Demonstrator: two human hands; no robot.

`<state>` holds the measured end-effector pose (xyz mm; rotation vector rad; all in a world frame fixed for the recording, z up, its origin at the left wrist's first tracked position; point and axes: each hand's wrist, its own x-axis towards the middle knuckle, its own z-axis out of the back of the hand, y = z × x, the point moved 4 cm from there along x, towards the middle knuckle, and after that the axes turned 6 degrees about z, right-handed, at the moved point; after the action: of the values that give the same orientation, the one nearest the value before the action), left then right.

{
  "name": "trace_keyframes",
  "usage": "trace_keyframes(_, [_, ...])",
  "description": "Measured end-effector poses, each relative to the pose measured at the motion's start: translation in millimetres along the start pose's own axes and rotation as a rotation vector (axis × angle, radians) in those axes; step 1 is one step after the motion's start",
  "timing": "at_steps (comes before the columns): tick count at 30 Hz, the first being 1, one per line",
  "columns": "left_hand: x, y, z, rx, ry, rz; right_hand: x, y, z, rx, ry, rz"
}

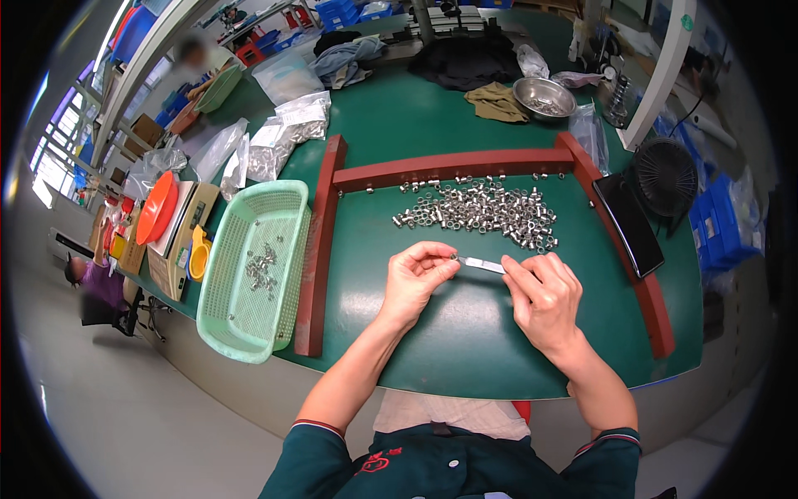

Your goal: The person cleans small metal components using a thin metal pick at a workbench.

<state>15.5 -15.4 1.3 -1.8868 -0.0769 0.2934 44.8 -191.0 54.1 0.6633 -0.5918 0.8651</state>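
Observation:
My left hand (416, 279) is closed in a pinch on a small shiny metal ring (454, 256), mostly hidden by the fingertips. From the right, my right hand (544, 299) grips a slim, flat silver-coloured tool (484, 264), its far end reaching to the ring. Whether the tool's tip sits inside the ring or only touches it, I cannot tell. Both hands hover over the green tabletop (432, 349). Just beyond them lies a loose pile of small metal rings (482, 212). A pale green mesh basket (214, 312) on the left holds several small metal pieces.
Red-brown wooden bars (449, 164) border the work area at the back and both sides. A black tablet-like device (628, 220) and a black fan (665, 179) stand right. Farther back are a steel bowl (544, 98), cloths and plastic bags (291, 137). An orange tray (158, 208) is left.

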Motion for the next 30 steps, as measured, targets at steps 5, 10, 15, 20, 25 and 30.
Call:
trace_keyframes(5, [0.7,-0.2,-0.9,0.040,-0.009,-0.013,-0.4,-2.6,-1.3,-0.018,0.024,0.000])
trace_keyframes(10, [1.7,-1.4,-0.9,0.085,-0.006,-0.042,-0.2,-4.0,-2.8,-0.005,0.020,-0.006])
trace_keyframes(15, [1.2,-1.1,-0.5,0.066,0.000,-0.022,-0.5,-3.1,-2.7,-0.002,0.018,-0.013])
trace_keyframes(20, [0.5,-1.2,-1.6,0.056,-0.001,-0.025,-0.6,-1.7,-1.9,-0.004,0.007,-0.012])
trace_keyframes(25, [1.3,-2.7,2.2,0.053,-0.037,-0.080,-0.9,-6.4,-2.0,-0.003,-0.006,-0.012])
trace_keyframes(30, [9.2,-13.0,21.5,0.399,-0.199,-0.281,-1.7,-25.2,-6.0,-0.056,-0.061,-0.037])
